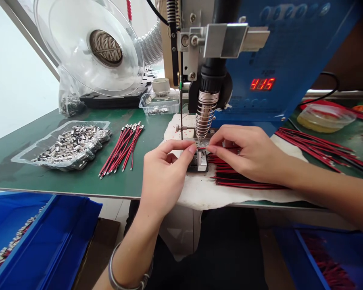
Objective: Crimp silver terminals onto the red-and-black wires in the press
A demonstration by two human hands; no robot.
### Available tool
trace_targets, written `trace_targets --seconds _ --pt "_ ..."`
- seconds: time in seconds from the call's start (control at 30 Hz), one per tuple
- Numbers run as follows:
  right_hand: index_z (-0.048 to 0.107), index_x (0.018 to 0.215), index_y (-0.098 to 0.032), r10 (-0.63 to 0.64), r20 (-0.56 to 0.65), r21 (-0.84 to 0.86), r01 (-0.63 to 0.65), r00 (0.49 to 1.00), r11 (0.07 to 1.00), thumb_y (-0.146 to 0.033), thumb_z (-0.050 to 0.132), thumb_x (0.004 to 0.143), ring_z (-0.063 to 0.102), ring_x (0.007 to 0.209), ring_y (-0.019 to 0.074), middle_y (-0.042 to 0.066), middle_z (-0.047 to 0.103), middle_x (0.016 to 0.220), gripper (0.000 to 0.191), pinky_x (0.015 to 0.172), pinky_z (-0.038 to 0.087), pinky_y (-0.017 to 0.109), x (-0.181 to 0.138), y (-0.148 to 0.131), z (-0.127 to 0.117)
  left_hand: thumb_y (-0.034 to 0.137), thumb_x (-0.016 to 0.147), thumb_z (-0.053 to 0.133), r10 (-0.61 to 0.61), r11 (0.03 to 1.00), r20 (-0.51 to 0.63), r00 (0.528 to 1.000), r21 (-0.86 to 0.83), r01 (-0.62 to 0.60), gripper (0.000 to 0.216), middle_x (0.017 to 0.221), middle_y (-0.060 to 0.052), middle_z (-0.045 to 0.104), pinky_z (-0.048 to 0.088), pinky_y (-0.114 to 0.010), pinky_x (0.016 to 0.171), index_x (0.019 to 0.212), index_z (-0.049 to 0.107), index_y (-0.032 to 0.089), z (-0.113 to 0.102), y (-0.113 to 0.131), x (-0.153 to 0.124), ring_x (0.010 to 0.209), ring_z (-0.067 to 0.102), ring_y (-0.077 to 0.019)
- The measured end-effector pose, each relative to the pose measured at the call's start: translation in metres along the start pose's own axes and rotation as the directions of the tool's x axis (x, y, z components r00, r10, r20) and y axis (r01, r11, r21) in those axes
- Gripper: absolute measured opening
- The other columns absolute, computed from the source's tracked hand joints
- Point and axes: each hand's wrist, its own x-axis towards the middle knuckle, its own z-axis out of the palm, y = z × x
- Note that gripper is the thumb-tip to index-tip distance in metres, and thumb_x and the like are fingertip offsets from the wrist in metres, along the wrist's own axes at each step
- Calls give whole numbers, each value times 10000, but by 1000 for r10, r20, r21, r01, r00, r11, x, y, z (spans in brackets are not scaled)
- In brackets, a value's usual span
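My left hand (166, 173) is closed in a pinch just left of the soldering tip; the small piece at its fingertips is too hidden to make out. From the right, my right hand (248, 153) pinches a thin red and black wire, its end near the left fingertips. Both hands meet above a small metal block fixture (202, 160). Directly over them hangs the soldering iron (207, 104) with its coiled spring guard. Under the right hand, a row of red and black wires (245, 181) lies on a white cloth (205, 197).
To the left are a clear tray (63, 165) of small metal connectors and a bundle of finished-looking wires (121, 149). A blue machine (248, 108) reading 415 stands behind. A clear reel (63, 52) is at back left. Blue bins (63, 233) sit below the table edge.
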Motion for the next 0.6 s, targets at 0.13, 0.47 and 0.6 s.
trace_targets --seconds 0.13,0.47,0.6 --pt "696 896 -228 -8 -24 -18 8 1000 1000 -295 646 1020 525 556 145 -6 695 749 150 596 417 323 -1 -1 0 408 824 884 -8 999 -10 1000 -45 7 178 569 16 568 243 -270 479 886 859 243 -2 -2 1 493 398 -105" --pt "684 897 -251 3 -1 -18 -3 1000 1000 -310 636 1028 586 609 172 9 718 784 152 587 421 341 -2 0 0 418 823 883 -10 1000 -9 1000 -4 10 189 743 -39 743 309 -277 483 879 871 237 -2 1 0 588 568 -151" --pt "689 894 -244 -1 -4 -31 1 1000 1000 -315 640 1026 560 582 163 8 714 767 158 583 420 337 -2 0 -1 412 853 856 -5 1000 4 1000 14 5 182 773 -40 768 361 -265 500 902 876 237 -1 0 0 642 628 -165"
